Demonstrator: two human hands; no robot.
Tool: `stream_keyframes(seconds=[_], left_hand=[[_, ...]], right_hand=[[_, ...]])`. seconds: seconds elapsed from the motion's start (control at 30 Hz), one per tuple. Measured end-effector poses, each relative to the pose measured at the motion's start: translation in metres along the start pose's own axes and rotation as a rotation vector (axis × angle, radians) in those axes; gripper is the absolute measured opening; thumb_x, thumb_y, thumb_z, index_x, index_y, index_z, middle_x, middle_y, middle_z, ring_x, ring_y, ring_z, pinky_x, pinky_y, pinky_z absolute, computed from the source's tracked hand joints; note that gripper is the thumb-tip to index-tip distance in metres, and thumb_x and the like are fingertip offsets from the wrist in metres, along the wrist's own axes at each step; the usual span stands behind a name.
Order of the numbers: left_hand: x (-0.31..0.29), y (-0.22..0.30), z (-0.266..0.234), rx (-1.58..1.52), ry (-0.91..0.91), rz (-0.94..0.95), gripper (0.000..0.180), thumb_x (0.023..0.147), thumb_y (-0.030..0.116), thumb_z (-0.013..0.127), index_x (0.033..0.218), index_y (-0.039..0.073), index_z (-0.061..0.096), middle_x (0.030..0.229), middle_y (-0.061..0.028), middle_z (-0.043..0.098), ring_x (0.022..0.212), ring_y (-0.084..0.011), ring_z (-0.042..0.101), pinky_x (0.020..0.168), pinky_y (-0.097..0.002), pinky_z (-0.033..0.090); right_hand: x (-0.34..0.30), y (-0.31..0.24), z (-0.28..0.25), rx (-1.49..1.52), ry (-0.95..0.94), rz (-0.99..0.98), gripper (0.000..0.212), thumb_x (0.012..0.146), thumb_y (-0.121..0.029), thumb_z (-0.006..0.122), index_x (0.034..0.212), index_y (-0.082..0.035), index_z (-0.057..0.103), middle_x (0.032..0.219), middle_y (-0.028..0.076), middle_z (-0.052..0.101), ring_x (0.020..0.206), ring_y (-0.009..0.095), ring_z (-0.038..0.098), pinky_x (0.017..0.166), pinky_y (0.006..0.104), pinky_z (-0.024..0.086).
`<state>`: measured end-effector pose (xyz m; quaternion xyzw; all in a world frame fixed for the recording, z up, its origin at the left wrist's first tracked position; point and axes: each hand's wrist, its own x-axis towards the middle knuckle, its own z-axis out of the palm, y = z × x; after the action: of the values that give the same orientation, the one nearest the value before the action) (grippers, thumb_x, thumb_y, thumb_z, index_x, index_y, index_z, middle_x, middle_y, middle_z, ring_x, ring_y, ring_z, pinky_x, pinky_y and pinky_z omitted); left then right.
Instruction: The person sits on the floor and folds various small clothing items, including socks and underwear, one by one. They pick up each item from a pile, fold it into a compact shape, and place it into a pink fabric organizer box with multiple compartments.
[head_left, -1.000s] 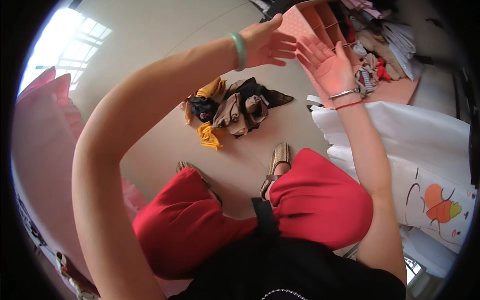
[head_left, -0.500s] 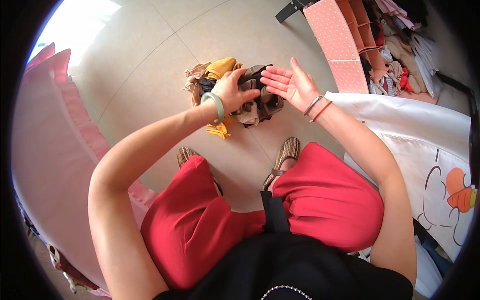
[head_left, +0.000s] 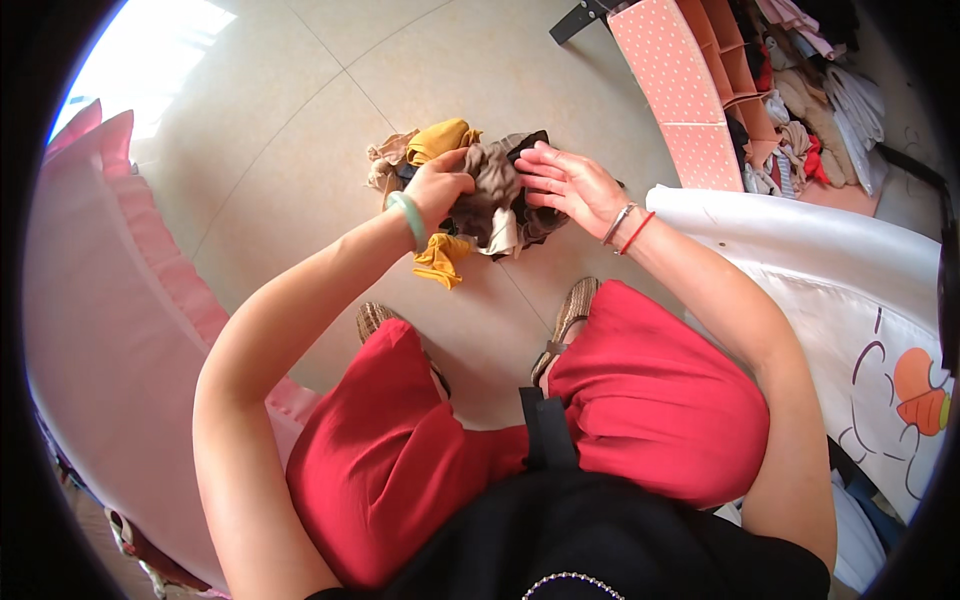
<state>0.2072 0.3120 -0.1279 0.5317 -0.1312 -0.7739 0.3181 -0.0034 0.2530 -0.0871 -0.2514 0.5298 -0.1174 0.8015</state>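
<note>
Currently a brown garment (head_left: 497, 185) is gripped by the left hand (head_left: 440, 188), fingers clenched into the cloth at its upper left edge. It is held up above a small heap of clothes (head_left: 440, 215) on the tiled floor (head_left: 250, 130), ahead of the knees. The right hand (head_left: 565, 183) is kept open, palm facing left and fingers spread, at the garment's right side; whether contact is made cannot be told for sure. Judged from the folds and droop, the garment is light, soft and limp, not slippery or fragile; a pinch at an edge or corner seems the best hold, since a mid-cloth grab only bunches it. A yellow piece (head_left: 442, 260) is seen hanging out of the heap below, another yellow piece (head_left: 440, 140) at the top. Both forearms are brought in from the lower edge, elbows bent and raised, wrists angled inward. A green bangle (head_left: 410, 218) is worn on the left wrist, a silver and a red band (head_left: 630, 225) on the right. A pink dotted shelf (head_left: 690, 100) is stood to the upper right.
</note>
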Motion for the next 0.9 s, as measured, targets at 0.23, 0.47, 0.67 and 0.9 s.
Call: stream_keyframes(seconds=[0.23, 0.47, 0.67, 0.9], left_hand=[[-0.035, 0.028, 0.017, -0.401, -0.09, 0.069, 0.048, 0.095, 0.001, 0.044, 0.141, 0.007, 0.033, 0.126, -0.0095, 0.054, 0.11, -0.0209, 0.058, 0.089, -0.036, 0.052], [-0.034, 0.027, 0.013, -0.322, -0.124, 0.081, 0.052, 0.091, -0.005, 0.043, 0.14, 0.006, 0.034, 0.128, -0.0091, 0.053, 0.11, -0.0208, 0.058, 0.09, -0.0356, 0.052], [-0.03, 0.016, 0.006, -0.282, -0.096, 0.049, 0.05, 0.086, -0.01, 0.04, 0.134, 0.002, 0.042, 0.122, -0.0102, 0.057, 0.103, -0.0196, 0.062, 0.087, -0.0336, 0.054], [-0.039, 0.012, 0.009, -0.363, -0.098, 0.025, 0.044, 0.086, -0.004, 0.041, 0.129, 0.006, 0.048, 0.113, -0.0068, 0.061, 0.094, -0.0171, 0.064, 0.079, -0.0317, 0.055]], right_hand=[[-0.013, -0.02, 0.034, -0.208, -0.086, -0.128, 0.079, 0.081, -0.025, 0.074, 0.143, -0.006, 0.029, 0.122, 0.009, 0.053, 0.112, 0.016, 0.05, 0.087, 0.0359, 0.047], [-0.006, -0.028, 0.026, -0.244, 0.091, -0.298, 0.038, 0.075, 0.005, 0.056, 0.111, -0.005, 0.058, 0.095, 0.003, 0.06, 0.083, 0.01, 0.059, 0.065, 0.026, 0.055], [-0.011, -0.056, 0.013, -0.231, 0.062, -0.153, 0.015, 0.086, -0.013, 0.054, 0.097, -0.003, 0.057, 0.078, 0.007, 0.058, 0.056, 0.011, 0.057, 0.05, 0.025, 0.051], [0.0, -0.063, -0.021, 0.066, 0.116, -0.251, 0.02, 0.09, -0.022, 0.058, 0.099, -0.004, 0.058, 0.087, 0.011, 0.063, 0.07, 0.016, 0.062, 0.058, 0.0276, 0.053]])
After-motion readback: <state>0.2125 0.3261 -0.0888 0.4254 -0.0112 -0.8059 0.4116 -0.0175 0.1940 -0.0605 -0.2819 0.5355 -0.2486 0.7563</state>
